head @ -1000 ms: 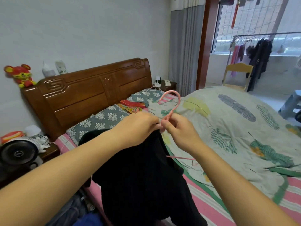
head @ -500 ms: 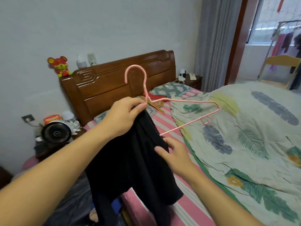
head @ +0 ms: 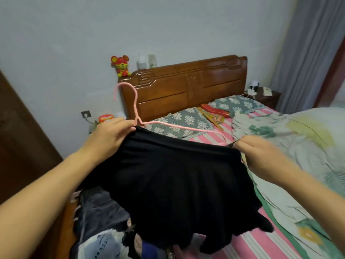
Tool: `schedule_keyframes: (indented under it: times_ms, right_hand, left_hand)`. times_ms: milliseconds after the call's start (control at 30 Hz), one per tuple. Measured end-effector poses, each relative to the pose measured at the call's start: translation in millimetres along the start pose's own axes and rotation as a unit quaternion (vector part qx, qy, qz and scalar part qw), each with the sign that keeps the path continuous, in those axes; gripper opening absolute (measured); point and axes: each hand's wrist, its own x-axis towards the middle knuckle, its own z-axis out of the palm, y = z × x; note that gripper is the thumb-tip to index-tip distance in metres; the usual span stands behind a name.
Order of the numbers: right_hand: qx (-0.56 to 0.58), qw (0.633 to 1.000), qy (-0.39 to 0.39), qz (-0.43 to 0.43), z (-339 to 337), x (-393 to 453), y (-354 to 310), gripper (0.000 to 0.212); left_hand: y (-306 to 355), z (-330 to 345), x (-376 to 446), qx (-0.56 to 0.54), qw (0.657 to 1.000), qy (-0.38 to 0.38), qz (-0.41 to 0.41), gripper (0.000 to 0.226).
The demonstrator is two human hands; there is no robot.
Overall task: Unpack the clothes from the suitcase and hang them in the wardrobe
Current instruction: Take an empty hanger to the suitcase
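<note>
the black garment (head: 173, 176) is thin matt cloth with fine pleated ribs, gathered at its top edge. the pink hanger (head: 135, 109) looks smooth, like coated wire or plastic, with a dull sheen. the headboard (head: 188, 86) is carved wood, varnished to a glossy reddish brown. the quilt (head: 298, 139) is soft, crumpled printed cloth, matt. the pillows (head: 186, 120) are patterned cotton-like fabric, and the striped sheet (head: 261, 240) is flat woven cloth. the wall (head: 130, 25) is smooth and matt. the curtain (head: 309, 49) is plain cloth hanging in folds. the red toy (head: 121, 66) looks plush.
</note>
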Motion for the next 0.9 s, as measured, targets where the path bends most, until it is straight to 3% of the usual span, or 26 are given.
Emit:
schedule_keyframes:
  times_ms: [100,167,233,300,367,433,500,567,633,700,767,833,900]
  right_hand:
    - [-0.007,1.000,-0.024,-0.001,29.5,15.3,-8.1,0.037]
    - [0.008,0.998,-0.054,-0.003,50.1,26.7,-20.0,0.026]
    - [0.050,0.996,-0.073,-0.011,64.4,37.2,-26.9,0.031]
    - [0.069,0.996,-0.057,-0.026,67.3,48.4,-31.4,0.037]
    - [0.061,0.996,-0.048,-0.049,62.2,62.2,-38.6,0.039]
    - [0.039,0.995,-0.037,-0.080,51.7,78.9,-54.4,0.029]
    - [0.031,0.994,-0.003,-0.109,40.4,100.4,-80.9,0.020]
    - [0.084,0.987,0.045,-0.132,36.6,127.1,-117.2,0.013]
    - [0.169,0.975,0.059,-0.130,42.3,152.1,-146.6,0.007]
    - [0.229,0.970,-0.003,-0.078,57.5,175.2,-160.5,0.029]
    - [0.231,0.967,-0.109,-0.017,75.7,189.2,-169.1,0.028]
    - [0.176,0.968,-0.177,-0.009,94.6,199.5,-193.2,0.032]
    - [0.168,0.969,-0.169,-0.063,110.6,214.1,-235.9,0.027]
  left_hand:
    - [11.8,-11.1,-15.7,-0.031,0.999,0.033,-0.015,0.038]
    - [16.1,-11.2,-21.4,-0.076,0.991,0.080,-0.071,0.032]
    - [7.1,-11.3,-35.1,-0.113,0.979,0.092,-0.140,0.023]
    - [-4.1,-19.9,-56.5,-0.101,0.983,0.064,-0.143,0.022]
    - [-16.7,-29.9,-82.3,-0.012,0.998,0.011,-0.062,0.032]
    - [-32.9,-38.7,-102.9,0.111,0.992,-0.064,-0.004,0.035]
    - [-47.7,-44.2,-115.5,0.180,0.976,-0.121,-0.015,0.033]
    - [-58.5,-51.6,-121.0,0.173,0.977,-0.120,-0.039,0.037]
    - [-63.8,-60.9,-121.0,0.110,0.989,-0.069,-0.070,0.038]
    - [-70.0,-77.7,-119.5,0.045,0.993,0.011,-0.107,0.037]
    - [-77.9,-94.0,-123.4,0.004,0.986,0.076,-0.150,0.039]
    - [-83.8,-104.3,-132.3,-0.003,0.981,0.075,-0.177,0.041]
    - [-82.2,-108.0,-138.2,0.005,0.983,0.024,-0.179,0.043]
